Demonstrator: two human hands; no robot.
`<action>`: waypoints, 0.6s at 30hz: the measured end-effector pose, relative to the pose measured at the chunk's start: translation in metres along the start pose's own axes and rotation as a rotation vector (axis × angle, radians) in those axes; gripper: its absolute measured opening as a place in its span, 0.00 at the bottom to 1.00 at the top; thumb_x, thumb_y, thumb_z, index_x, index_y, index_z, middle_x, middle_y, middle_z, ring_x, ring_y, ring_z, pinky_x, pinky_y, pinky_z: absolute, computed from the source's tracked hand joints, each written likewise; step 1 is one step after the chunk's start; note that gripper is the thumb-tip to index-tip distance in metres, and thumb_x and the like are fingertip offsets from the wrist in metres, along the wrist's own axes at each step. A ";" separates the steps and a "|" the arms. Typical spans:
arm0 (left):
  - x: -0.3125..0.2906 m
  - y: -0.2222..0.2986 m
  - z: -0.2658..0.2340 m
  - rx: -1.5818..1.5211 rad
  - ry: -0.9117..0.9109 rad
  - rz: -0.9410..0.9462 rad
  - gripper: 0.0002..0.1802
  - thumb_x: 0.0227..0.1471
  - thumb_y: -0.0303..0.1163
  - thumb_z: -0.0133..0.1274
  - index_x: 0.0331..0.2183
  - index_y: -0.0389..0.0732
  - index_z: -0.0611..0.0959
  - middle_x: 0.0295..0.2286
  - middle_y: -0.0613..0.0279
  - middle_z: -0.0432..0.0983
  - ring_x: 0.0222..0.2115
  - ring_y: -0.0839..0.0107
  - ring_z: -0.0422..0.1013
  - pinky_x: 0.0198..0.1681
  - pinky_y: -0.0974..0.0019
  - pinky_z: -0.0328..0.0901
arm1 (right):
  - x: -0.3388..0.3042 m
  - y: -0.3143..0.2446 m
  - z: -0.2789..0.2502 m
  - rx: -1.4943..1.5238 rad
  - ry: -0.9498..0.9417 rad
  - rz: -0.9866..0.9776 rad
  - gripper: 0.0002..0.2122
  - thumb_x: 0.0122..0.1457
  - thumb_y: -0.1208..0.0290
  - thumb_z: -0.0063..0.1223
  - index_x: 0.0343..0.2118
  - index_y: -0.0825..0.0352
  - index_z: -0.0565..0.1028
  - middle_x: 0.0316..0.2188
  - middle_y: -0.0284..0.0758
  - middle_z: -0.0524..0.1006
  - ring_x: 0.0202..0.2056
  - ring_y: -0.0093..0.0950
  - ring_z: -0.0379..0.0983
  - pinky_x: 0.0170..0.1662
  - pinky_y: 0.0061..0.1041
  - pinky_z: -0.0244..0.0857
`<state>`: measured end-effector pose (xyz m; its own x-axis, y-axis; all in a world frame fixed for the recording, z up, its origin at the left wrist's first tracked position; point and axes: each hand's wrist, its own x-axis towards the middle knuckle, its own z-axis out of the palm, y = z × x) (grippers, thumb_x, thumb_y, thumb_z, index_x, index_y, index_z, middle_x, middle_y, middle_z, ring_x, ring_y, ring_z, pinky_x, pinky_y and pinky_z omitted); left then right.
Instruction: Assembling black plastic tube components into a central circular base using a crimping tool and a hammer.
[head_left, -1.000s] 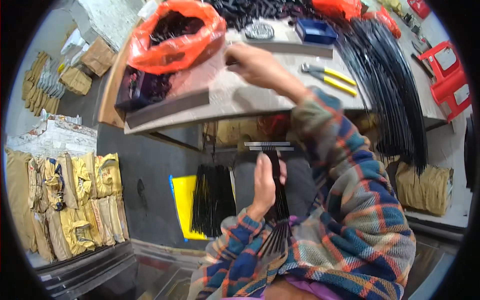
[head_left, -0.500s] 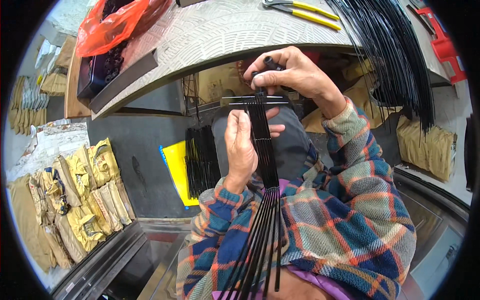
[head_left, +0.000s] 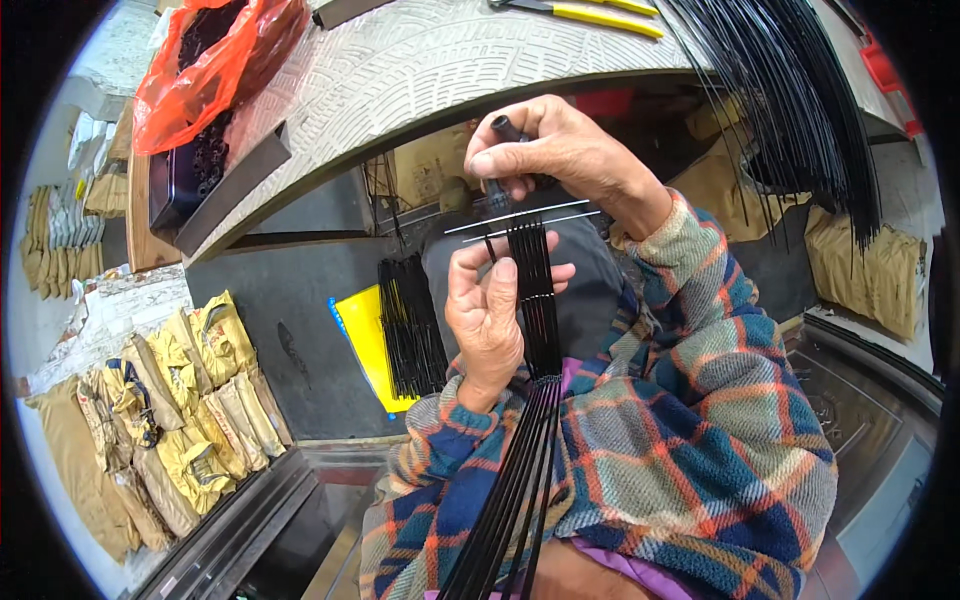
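A fan of long, thin black strips (head_left: 541,335) runs up from my chest over my lap, drawn together partway along. My left hand (head_left: 485,325) is closed beside its upper part, pinching one strip between thumb and finger, with other fingertips showing behind the bundle. Two thin, pale metal rods (head_left: 565,207) lie crosswise at the strips' upper ends, slightly tilted. Above them my right hand (head_left: 570,155) is closed around a short black tool with a round, tube-like handle (head_left: 507,129). Its lower tip meets the rods at their left part; the exact contact is unclear.
On the patterned tabletop (head_left: 420,85) ahead are yellow-handled pliers (head_left: 605,20), a red plastic bag (head_left: 195,85) and a large spray of black rods (head_left: 800,120). Black strips (head_left: 412,325) lie over a yellow sheet (head_left: 362,325) at left. Brown paper packages (head_left: 170,410) cover the far left.
My right hand and tool have shifted left along the rods, which now tilt upward to the right. My left thumb and finger have moved onto a single strip. The view has shifted slightly.
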<state>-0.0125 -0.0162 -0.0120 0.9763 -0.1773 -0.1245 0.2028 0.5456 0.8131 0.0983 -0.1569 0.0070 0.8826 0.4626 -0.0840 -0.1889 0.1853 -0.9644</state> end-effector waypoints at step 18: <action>-0.012 -0.001 0.007 -0.001 -0.033 0.066 0.25 0.55 0.32 0.41 0.51 0.44 0.51 0.37 0.36 0.69 0.31 0.56 0.74 0.34 0.60 0.71 | -0.001 -0.005 0.020 -0.005 -0.063 0.022 0.12 0.45 0.63 0.60 0.24 0.64 0.70 0.15 0.24 0.67 0.16 0.12 0.63 0.19 0.11 0.58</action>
<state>-0.0253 -0.0205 -0.0075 0.9845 -0.1676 -0.0518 0.1381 0.5579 0.8183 0.0893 -0.1407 0.0168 0.8492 0.5204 -0.0892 -0.2054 0.1699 -0.9638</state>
